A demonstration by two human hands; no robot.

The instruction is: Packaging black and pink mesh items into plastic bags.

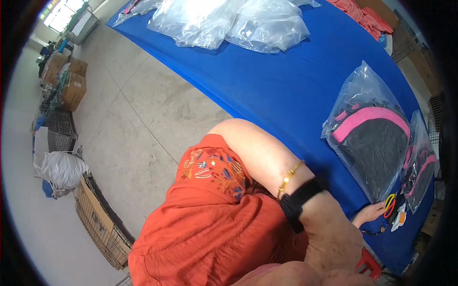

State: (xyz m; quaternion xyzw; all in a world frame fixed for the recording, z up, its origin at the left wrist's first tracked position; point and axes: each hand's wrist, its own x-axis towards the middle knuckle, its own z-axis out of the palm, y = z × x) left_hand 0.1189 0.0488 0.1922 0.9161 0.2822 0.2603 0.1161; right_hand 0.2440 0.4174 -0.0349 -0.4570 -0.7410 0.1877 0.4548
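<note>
My left forearm wears a gold bracelet (289, 178) and a black wrist strap (307, 194). It bends back across the lower right, with my left hand (336, 238) close to the camera and its fingers hidden. Beyond that wrist, my right hand (368, 214) is partly covered, its fingers together at the near corner of a clear plastic bag (367, 157). Inside the bag lies a dark grey item with a pink band. Beside the fingertips are yellow and red loops (390, 205), resembling scissor handles.
A second bag (420, 167) holds another dark and pink item. Clear plastic bags (229, 24) lie at the far end of the blue table (286, 90), near coral cloth (365, 16). Cartons (75, 90), a white sack (62, 169) and a wire crate (98, 224) stand along the left wall.
</note>
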